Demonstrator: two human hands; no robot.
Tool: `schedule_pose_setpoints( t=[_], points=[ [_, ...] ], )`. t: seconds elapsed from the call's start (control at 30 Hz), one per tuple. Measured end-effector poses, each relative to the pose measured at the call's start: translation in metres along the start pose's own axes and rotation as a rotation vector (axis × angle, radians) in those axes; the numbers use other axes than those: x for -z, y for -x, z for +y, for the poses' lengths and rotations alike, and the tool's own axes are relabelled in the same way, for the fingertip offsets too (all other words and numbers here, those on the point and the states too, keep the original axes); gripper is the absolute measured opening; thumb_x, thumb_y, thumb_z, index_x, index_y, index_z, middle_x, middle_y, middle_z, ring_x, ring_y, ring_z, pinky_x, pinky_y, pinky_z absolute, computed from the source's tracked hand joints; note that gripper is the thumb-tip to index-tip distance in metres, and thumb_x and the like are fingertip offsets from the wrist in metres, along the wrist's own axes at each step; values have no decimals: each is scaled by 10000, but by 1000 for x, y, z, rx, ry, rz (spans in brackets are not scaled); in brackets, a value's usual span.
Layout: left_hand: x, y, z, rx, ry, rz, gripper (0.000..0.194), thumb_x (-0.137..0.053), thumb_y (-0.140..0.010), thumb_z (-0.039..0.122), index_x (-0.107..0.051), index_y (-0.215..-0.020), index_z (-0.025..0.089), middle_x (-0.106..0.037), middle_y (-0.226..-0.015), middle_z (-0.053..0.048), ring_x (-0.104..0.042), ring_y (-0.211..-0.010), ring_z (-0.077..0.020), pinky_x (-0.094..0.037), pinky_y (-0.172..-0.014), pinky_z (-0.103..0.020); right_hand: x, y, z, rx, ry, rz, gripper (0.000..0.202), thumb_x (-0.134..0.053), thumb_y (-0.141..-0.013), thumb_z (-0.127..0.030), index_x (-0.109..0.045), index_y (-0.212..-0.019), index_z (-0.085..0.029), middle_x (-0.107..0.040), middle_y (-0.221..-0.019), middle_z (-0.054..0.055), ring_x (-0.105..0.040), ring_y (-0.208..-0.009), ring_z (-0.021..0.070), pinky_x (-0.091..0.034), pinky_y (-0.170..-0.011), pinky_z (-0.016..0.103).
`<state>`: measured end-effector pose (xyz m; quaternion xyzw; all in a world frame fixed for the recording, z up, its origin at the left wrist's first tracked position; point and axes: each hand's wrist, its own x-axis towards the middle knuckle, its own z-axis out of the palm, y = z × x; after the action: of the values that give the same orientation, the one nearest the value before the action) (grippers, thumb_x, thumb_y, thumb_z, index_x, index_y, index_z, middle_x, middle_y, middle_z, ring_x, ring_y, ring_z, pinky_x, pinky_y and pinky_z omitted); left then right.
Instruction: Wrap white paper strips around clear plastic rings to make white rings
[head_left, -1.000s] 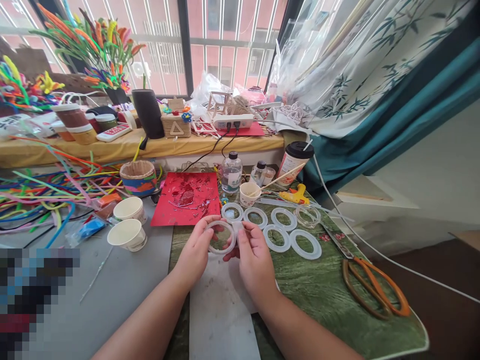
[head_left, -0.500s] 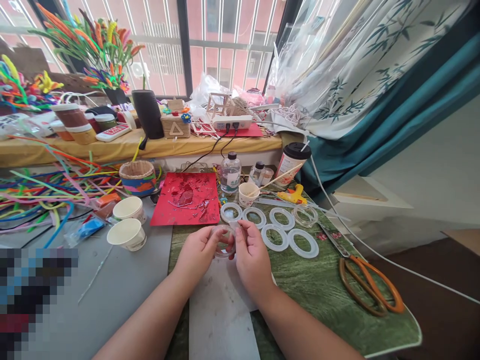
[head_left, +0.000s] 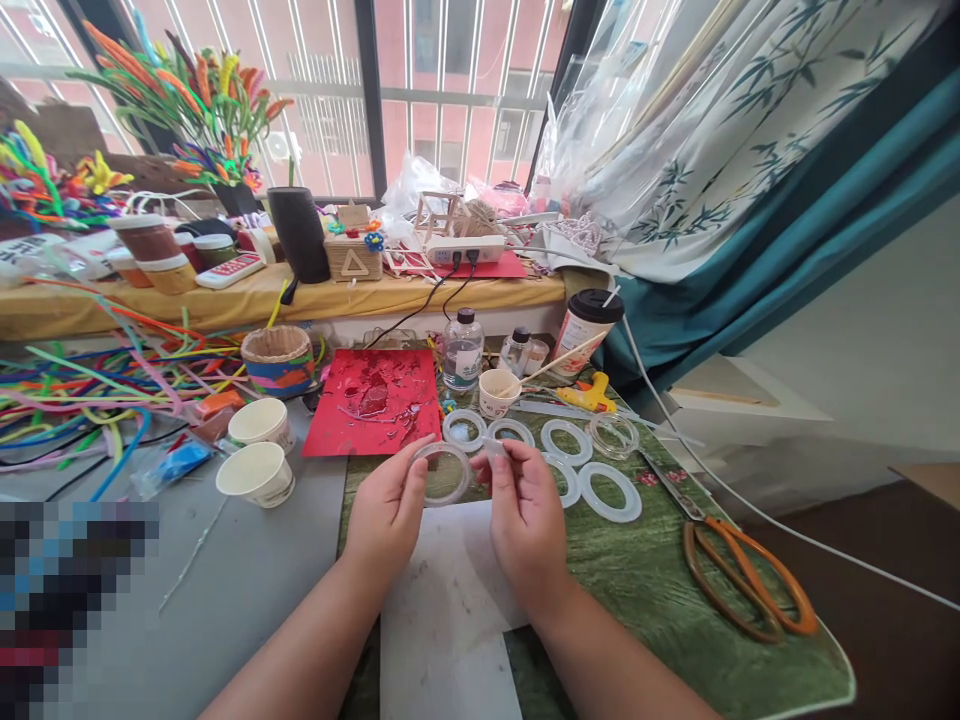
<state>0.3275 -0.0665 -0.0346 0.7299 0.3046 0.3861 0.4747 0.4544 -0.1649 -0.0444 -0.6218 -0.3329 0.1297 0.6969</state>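
Observation:
My left hand pinches a clear, glossy ring, bangle-sized, between thumb and fingers at its left side. The ring is held upright above the far end of a whitish board. Just right of the ring, my right hand is closed on a small pale flat piece between thumb and forefinger; its material cannot be made out. A narrow gap separates this piece from the ring. Several milky ring moulds lie beyond and right of my right hand, which partly covers one. Another clear ring lies beside them.
Large orange-handled scissors lie at right. A red sheet with glossy residue, a bottle, a paper cup with a stick and a yellow glue gun stand behind. Two paper cups and pipe cleaners are at left.
My hands have moved apart. The right hand, with the pale piece, has drawn off the ring to the right; the left hand has shifted slightly left, showing more of the ring.

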Motion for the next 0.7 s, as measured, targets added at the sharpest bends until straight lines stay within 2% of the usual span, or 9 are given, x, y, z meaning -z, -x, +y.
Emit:
schedule_pose_setpoints(
  t=[0.07, 0.1, 0.17, 0.27, 0.4, 0.5, 0.57, 0.63, 0.7],
  points=[
    [0, 1, 1, -7, -11, 27, 335, -588, -970, 327, -717, -1276, 279, -744, -1274, -60, -663, -1214, -258, -469, -1092, -396, -2, 0, -4, -48, -80, 21, 231, -519, -1028, -442, -585, -1082, -228, -701, -945, 50, -650, -811, 176, -529, -757, 329],
    [0, 1, 1, -15, -12, 39, 358, -596, -967, 318, -696, -1310, 287, -732, -1302, -59, -652, -1239, -256, -458, -1112, -406, -3, 0, -6, -107, -126, -19, 245, -528, -1018, -462, -580, -1051, -224, -698, -874, 35, -634, -729, 162, -520, -691, 306],
    [-1, 1, 0, -52, -4, 13, 404, -618, -953, 295, -662, -1355, 302, -694, -1367, -58, -616, -1299, -256, -427, -1153, -429, -7, 2, -8, -285, -217, -194, 293, -556, -986, -509, -566, -978, -216, -652, -698, -8, -552, -544, 129, -452, -532, 258],
    [-2, 0, -4, -143, -29, -150, 467, -617, -948, 262, -610, -1411, 319, -593, -1490, -53, -521, -1405, -254, -371, -1203, -453, -13, 4, -7, -507, -347, -382, 361, -617, -916, -569, -539, -918, -216, -557, -561, -65, -448, -422, 101, -345, -422, 219],
    [-4, 0, -10, -198, -88, -353, 490, -555, -982, 249, -549, -1463, 342, -531, -1549, -50, -471, -1444, -239, -360, -1209, -443, -14, 1, -6, -541, -442, -306, 360, -658, -877, -550, -547, -916, -210, -505, -559, -88, -415, -436, 81, -329, -432, 195],
    [-5, 1, -10, -156, -1, -333, 410, -585, -971, 256, -614, -1374, 330, -580, -1498, -72, -525, -1388, -249, -383, -1183, -449, -11, -1, -11, -550, -431, -321, 311, -656, -866, -496, -554, -878, -202, -483, -527, -92, -371, -426, 71, -285, -422, 189],
    [-5, 1, -8, -98, 129, -303, 415, -630, -949, 268, -587, -1358, 322, -538, -1526, -89, -529, -1374, -261, -399, -1159, -450, -10, -1, -16, -575, -433, -360, 281, -660, -837, -456, -533, -806, -207, -448, -485, -100, -342, -411, 67, -254, -413, 189],
    [-4, 1, -5, -33, 246, -354, 525, -658, -933, 289, -502, -1433, 332, -494, -1556, -104, -507, -1388, -274, -405, -1140, -443, -9, 0, -19, -607, -447, -403, 253, -664, -806, -418, -526, -770, -209, -437, -466, -101, -333, -405, 67, -232, -411, 190],
    [-3, 0, -2, -5, 267, -409, 554, -671, -922, 315, -502, -1449, 322, -548, -1489, -114, -525, -1351, -285, -420, -1104, -422, -10, 0, -20, -648, -474, -449, 218, -668, -781, -387, -548, -784, -205, -445, -463, -97, -334, -403, 68, -216, -410, 189]
  ],
)
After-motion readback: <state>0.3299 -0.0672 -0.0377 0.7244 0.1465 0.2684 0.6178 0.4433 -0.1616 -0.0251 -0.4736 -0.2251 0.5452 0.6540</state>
